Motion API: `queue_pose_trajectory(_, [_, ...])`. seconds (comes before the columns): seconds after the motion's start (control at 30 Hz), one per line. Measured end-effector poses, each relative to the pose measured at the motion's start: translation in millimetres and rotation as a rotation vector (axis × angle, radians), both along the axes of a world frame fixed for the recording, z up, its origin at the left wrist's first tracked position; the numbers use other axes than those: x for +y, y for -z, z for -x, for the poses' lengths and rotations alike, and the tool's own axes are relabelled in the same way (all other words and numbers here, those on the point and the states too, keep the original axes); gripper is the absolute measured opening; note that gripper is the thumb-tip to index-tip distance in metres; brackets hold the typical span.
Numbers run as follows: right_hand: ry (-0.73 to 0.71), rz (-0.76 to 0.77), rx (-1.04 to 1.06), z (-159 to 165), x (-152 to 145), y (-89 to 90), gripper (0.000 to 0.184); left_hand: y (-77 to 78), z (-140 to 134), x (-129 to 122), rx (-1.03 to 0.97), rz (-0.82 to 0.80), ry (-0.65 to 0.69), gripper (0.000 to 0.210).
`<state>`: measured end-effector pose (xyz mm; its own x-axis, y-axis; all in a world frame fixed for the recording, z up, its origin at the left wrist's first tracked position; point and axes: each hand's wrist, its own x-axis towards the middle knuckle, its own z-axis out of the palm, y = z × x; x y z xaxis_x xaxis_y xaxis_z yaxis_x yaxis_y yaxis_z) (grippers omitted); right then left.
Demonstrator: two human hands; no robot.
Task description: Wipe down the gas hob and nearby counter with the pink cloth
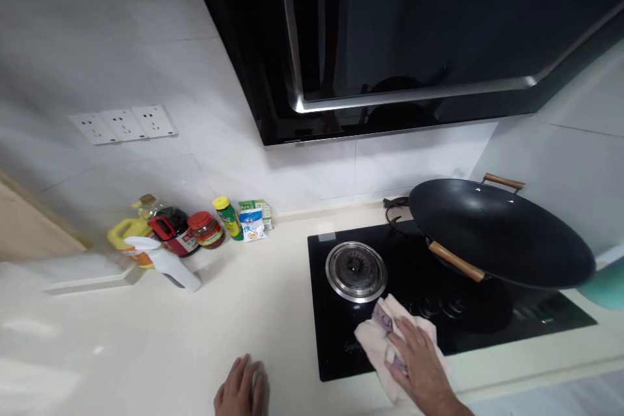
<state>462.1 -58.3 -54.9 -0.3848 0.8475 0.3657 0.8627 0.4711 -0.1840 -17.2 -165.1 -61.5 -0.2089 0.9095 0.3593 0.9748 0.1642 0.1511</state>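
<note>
Cloth (373, 344) lies over the front edge of the cooktop (336, 344), the right hand (415, 356) spread on it, grip unclosed, seemingly for even pressure; the left hand (240, 390), loosely curled and empty, rests on the bench (273, 318), perhaps for support.

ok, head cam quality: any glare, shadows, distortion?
Head view: glare patches on the counter at lower left, bright highlight on the metal trim of the hood; head view: soft shadow beside the left hand; head view: wide-angle look, edges slanted; stove lettering too dim to read.
</note>
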Motion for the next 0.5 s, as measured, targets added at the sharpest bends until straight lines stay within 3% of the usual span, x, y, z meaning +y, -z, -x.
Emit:
queue_pose_trajectory(0.1, [0.016,-0.106,-0.034,-37,-7,10.9,0.045,-5.4,-4,0,-0.017,0.033,-0.013,0.044])
queue_pose_trajectory(0.23, [0.138,-0.104,-0.055,-39,-29,36.0,0.047,-11.3,-7,0,-0.036,0.048,-0.003,0.042])
queue_pose_trajectory(0.3, [0.163,-0.086,-0.072,-24,-40,48.2,0.048,-13.7,-8,-1,-0.048,0.054,-0.003,0.042])
queue_pose_trajectory(0.37, [0.096,-0.019,-0.091,-2,-46,53.9,0.052,-14.8,-9,-2,-0.057,0.058,-0.009,0.041])
queue_pose_trajectory(0.5, [-0.182,0.166,-0.083,62,-46,37.7,0.059,-11.3,-11,-3,-0.063,0.035,-0.013,0.041])
